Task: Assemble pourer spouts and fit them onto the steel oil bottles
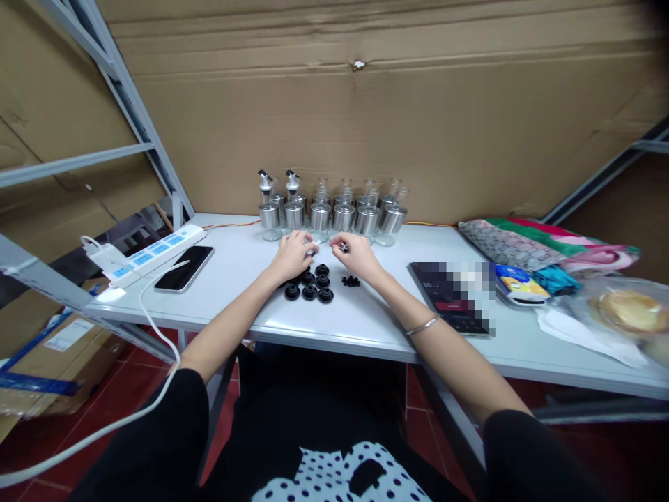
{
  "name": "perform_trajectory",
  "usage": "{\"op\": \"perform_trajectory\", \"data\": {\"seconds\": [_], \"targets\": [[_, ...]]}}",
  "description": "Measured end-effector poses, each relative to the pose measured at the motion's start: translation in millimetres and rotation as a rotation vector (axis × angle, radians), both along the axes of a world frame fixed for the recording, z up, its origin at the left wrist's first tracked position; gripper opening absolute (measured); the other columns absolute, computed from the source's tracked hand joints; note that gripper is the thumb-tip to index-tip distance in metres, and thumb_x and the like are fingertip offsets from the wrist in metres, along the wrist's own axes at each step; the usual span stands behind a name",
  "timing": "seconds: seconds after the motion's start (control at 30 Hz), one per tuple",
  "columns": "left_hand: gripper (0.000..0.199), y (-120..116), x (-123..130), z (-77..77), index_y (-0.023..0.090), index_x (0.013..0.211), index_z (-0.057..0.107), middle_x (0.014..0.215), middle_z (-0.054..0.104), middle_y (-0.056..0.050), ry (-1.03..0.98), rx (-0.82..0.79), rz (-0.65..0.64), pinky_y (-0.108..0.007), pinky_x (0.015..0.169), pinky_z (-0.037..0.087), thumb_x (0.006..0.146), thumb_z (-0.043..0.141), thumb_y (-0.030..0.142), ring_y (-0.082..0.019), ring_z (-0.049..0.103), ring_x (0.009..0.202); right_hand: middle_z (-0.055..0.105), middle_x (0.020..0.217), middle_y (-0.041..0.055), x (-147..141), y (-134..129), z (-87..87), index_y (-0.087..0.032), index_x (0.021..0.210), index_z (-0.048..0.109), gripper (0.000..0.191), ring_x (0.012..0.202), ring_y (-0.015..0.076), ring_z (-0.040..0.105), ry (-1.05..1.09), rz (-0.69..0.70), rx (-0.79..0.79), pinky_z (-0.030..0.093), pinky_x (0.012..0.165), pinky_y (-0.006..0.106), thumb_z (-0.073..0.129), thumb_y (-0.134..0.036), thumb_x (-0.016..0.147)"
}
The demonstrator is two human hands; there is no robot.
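Observation:
My left hand (pixel 291 255) is above the table, its fingers closed around a small white piece (pixel 316 243) that is mostly hidden. Facing it, my right hand (pixel 358 255) pinches a small dark piece (pixel 343 247), too small to name. Below my left hand lie several black round stoppers (pixel 309 292) in a cluster. A little pile of tiny black parts (pixel 350 282) sits under my right hand. Behind both hands stand glass bottles with steel sleeves (pixel 320 215) in rows; two at the left carry silver-and-black pour spouts (pixel 293 181).
To the left are a white power strip (pixel 157 252) with a cable and a dark phone (pixel 185 269). On the right lie a tablet-like screen (pixel 444 296), a blue-and-yellow packet (pixel 520 282), a colourful cloth bag (pixel 543 244) and wrapped food (pixel 632 310). Cardboard (pixel 313 118) walls the back.

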State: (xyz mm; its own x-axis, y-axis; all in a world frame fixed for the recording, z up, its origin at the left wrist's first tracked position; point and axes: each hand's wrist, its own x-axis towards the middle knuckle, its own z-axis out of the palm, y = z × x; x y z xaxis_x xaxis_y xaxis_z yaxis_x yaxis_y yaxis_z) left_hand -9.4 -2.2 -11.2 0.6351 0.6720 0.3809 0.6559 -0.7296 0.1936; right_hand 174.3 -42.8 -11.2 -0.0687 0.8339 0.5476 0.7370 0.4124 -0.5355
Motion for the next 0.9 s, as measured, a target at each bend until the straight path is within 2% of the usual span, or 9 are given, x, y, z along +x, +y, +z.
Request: {"op": "perform_trajectory", "data": {"seconds": [0.1, 0.37, 0.63, 0.77, 0.9], "targets": [[0.023, -1, 0, -1.5, 0.022, 0.095, 0.069, 0.123, 0.055, -0.011, 0.078, 0.02, -0.01, -0.051, 0.099, 0.033, 0.08, 0.054, 0.013, -0.031, 0.042, 0.122, 0.068, 0.077, 0.0061, 0, 0, -0.7, -0.018, 0.073, 0.063, 0.01, 0.072, 0.0197, 0.06, -0.06, 0.008, -0.007, 0.044, 0.072, 0.031, 0.053, -0.016, 0.076], [0.016, -3, 0, -3.2, 0.02, 0.089, 0.068, 0.123, 0.055, -0.012, 0.08, 0.017, 0.057, -0.05, 0.097, 0.038, 0.08, 0.054, 0.022, -0.03, 0.046, 0.118, 0.069, 0.082, 0.007, 2, 4, -5.5, -0.018, 0.08, 0.067, 0.015, 0.079, 0.0209, 0.063, -0.101, 0.043, 0.044, 0.047, 0.075, 0.031, 0.054, -0.011, 0.078], [0.028, 0, 1, -3.6, 0.019, 0.08, 0.071, 0.133, 0.051, -0.011, 0.107, 0.004, 0.034, -0.052, 0.103, 0.035, 0.085, 0.044, 0.022, -0.03, 0.041, 0.126, 0.07, 0.086, 0.008, 3, 5, -6.4, -0.017, 0.084, 0.068, 0.016, 0.082, 0.0214, 0.064, -0.126, 0.072, 0.049, 0.048, 0.078, 0.032, 0.053, -0.011, 0.08], [0.029, 0, 1, -2.6, 0.02, 0.088, 0.072, 0.136, 0.049, -0.01, 0.103, -0.024, -0.01, -0.052, 0.105, 0.033, 0.085, 0.043, 0.021, -0.029, 0.039, 0.129, 0.069, 0.086, 0.0081, 5, 6, -7.6, -0.017, 0.086, 0.068, 0.018, 0.081, 0.0213, 0.063, -0.164, 0.071, 0.045, 0.048, 0.077, 0.032, 0.053, -0.011, 0.08], [0.029, 0, 1, -3.7, 0.017, 0.094, 0.071, 0.138, 0.047, -0.014, 0.081, -0.009, 0.053, -0.053, 0.108, 0.031, 0.085, 0.044, 0.02, -0.03, 0.037, 0.132, 0.068, 0.092, 0.0097, 7, 7, -10.4, -0.016, 0.09, 0.07, 0.028, 0.086, 0.0219, 0.063, -0.245, 0.107, 0.022, 0.048, 0.08, 0.033, 0.048, -0.003, 0.077]]}}
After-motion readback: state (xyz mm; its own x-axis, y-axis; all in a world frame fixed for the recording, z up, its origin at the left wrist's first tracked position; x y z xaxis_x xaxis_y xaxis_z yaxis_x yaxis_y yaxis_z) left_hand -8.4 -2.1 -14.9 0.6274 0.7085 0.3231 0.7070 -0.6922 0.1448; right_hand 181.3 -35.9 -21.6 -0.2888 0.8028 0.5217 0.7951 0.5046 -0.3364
